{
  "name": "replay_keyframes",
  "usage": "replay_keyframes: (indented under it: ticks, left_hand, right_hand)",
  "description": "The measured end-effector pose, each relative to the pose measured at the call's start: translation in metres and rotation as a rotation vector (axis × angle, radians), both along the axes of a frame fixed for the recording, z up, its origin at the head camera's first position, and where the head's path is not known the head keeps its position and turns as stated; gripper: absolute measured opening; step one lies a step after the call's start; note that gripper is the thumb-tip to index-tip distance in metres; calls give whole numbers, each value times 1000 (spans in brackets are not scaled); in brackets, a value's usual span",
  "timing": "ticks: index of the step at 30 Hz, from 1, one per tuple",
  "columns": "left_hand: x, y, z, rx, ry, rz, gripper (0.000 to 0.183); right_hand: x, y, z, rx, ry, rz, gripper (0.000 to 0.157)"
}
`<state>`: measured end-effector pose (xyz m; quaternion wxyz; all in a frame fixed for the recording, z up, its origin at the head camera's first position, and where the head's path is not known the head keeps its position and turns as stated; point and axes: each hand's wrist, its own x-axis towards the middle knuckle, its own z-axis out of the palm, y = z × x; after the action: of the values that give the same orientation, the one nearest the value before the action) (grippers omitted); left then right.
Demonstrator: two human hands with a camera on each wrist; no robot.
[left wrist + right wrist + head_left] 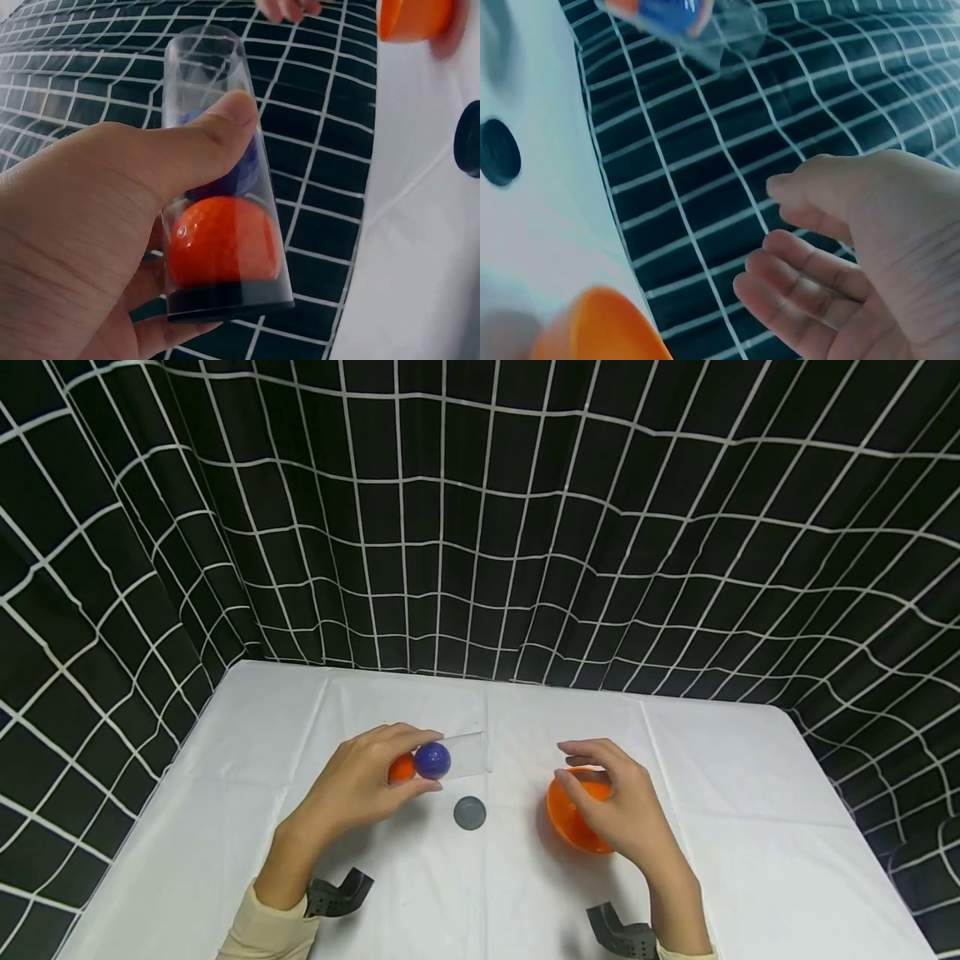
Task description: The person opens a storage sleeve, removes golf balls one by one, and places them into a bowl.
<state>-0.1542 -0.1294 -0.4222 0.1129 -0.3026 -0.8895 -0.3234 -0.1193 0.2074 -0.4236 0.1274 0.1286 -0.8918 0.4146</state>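
My left hand (365, 774) grips a clear plastic tube (468, 754), its thumb across the side in the left wrist view. Inside the tube an orange ball (223, 241) lies against the dark end cap (225, 301), and a blue ball (432, 761) sits beside it toward the uncapped end. In the head view the tube points right, toward my right hand (611, 793). That hand hovers over an orange bowl (572, 821), fingers relaxed and holding nothing. A loose dark grey cap (469, 812) lies on the table between the hands.
The white-covered table (757, 860) extends to both sides. Behind it and along the sides hangs a black curtain with a white grid (480, 527). Dark wrist mounts (339, 894) sit below each hand.
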Motion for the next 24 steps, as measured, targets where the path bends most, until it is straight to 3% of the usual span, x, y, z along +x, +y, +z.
replay_keyframes:
  ticks: [8, 15, 24]
  left_hand:
    - [2, 3, 0, 1, -1, -17, 51]
    - [3, 5, -1, -71, 48, -13, 49]
    - [3, 10, -2, -123, 112, -11, 47]
  right_hand:
    - [-1, -21, -2, -177, -123, 83, 27]
    - [-4, -38, -7, -367, -177, 173, 35]
    - [-6, -51, -12, -396, -231, 199, 36]
